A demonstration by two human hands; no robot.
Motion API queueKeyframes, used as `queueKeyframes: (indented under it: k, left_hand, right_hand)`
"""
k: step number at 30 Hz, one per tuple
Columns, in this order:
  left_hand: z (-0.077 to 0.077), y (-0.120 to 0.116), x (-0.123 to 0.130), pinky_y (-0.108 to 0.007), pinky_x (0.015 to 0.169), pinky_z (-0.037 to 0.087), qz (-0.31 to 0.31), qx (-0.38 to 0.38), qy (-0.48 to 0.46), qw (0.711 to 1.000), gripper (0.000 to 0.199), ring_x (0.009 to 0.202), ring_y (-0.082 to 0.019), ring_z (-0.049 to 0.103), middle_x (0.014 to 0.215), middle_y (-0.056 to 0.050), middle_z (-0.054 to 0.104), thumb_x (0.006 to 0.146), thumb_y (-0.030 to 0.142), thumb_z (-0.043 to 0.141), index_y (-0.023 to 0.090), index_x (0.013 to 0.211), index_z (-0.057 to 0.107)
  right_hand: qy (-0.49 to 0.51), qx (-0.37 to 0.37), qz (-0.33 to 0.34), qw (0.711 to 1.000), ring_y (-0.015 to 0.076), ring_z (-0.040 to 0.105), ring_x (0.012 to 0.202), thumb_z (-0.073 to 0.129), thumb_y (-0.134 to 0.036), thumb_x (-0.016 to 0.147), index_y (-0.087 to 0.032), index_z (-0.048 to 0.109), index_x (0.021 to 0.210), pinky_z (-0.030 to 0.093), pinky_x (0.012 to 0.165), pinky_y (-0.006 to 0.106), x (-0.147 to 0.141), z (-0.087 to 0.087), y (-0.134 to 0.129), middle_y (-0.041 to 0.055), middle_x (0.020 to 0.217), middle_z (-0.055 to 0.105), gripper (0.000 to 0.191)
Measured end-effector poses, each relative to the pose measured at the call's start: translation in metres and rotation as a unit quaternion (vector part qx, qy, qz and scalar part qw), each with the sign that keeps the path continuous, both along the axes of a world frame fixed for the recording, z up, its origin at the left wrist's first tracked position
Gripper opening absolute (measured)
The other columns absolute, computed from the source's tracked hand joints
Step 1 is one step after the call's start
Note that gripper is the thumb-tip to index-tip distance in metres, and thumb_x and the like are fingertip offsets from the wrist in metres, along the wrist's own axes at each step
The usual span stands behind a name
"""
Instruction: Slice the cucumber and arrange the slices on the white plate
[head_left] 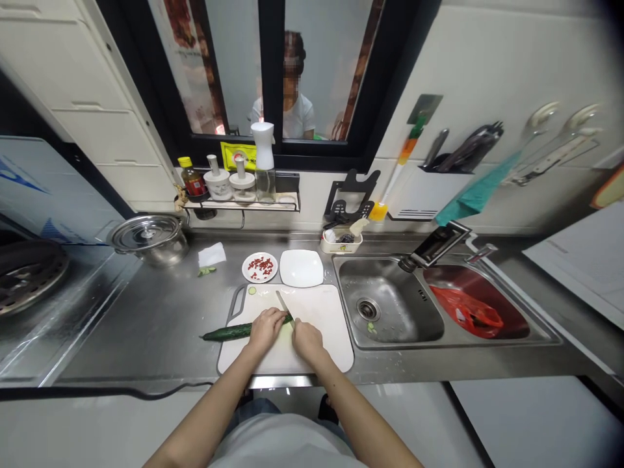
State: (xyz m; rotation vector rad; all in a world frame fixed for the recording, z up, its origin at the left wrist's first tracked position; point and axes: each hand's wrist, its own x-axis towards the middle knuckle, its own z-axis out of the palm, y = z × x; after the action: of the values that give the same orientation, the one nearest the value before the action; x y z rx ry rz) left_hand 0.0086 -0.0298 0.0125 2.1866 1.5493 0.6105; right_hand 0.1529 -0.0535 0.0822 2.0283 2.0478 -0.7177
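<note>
A long dark green cucumber [228, 333] lies across the white cutting board [326, 325], its tapered end sticking out past the board's left edge. My left hand [266, 330] is closed over the cucumber near its right end. In my right hand [307, 341] is a kitchen knife [283, 301], gripped by the handle, which the fingers hide. Its blade points away from me and to the left, right at the cucumber's end. One pale cucumber slice [252, 290] rests at the board's upper left corner.
Behind the board stand a plate of chopped red pieces [267, 256] and a white square plate [302, 268]. A double sink [390, 344] adjoins on the right, a red plastic bag [463, 311] in its far basin. At left are a lidded steel pot [160, 250] and a white tissue [212, 254].
</note>
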Motion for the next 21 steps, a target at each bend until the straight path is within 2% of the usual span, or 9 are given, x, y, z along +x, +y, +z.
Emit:
queueKeyframes:
  k: [13,21]
  left_hand:
    - [0.002,-0.005,0.001,-0.028,0.084,0.045,0.007,-0.007,-0.01,1.0,0.027,0.095,-0.017,0.06,0.1,-0.003,0.068,0.094,0.026,0.045,0.026,0.105,0.069]
    - [0.004,0.003,-0.001,-0.029,0.087,0.045,0.024,-0.031,-0.042,0.998,0.026,0.097,-0.017,0.061,0.104,-0.004,0.069,0.094,0.027,0.046,0.024,0.104,0.07]
  right_hand:
    - [-0.02,-0.019,0.006,1.0,0.0246,0.066,0.099,0.035,-0.009,0.09,-0.012,0.057,0.115,0.046,0.077,0.032,0.013,0.002,-0.026,0.0168,0.101,0.069,0.033]
    - [-0.015,-0.028,-0.006,0.999,0.0246,0.065,0.098,0.036,-0.013,0.091,-0.014,0.058,0.113,0.044,0.076,0.031,0.024,0.007,-0.041,0.0159,0.099,0.069,0.031]
